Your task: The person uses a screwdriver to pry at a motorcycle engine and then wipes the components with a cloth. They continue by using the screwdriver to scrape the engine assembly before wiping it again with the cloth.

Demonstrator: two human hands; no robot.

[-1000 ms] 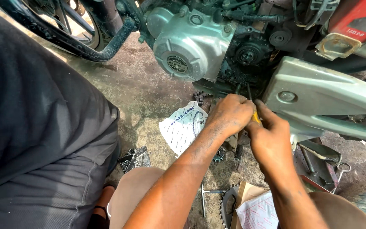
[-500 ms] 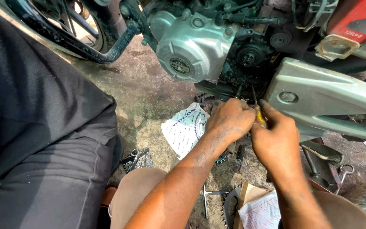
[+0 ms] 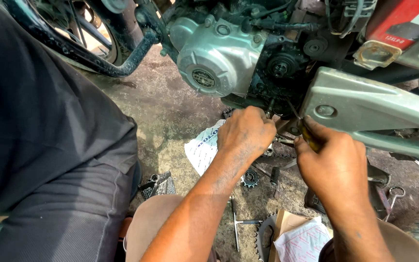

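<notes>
Crouching view under a motorcycle: left hand curled knuckles-up just below the dark sprocket area, fingers tucked under the engine; what it grips can't be told. Right hand clenched on a yellow-handled tool, thin shaft angled up toward the sprocket area, close beside the silver swingarm. Hands near each other, not touching. Silver engine cover sits above left, tight overhead. On the concrete floor: white printed bag just left of the left hand, small sprocket between the forearms, T-handle wrench nearer the knees, large sprocket touching a cardboard packet. Open floor lies left, toward the black frame tube.
</notes>
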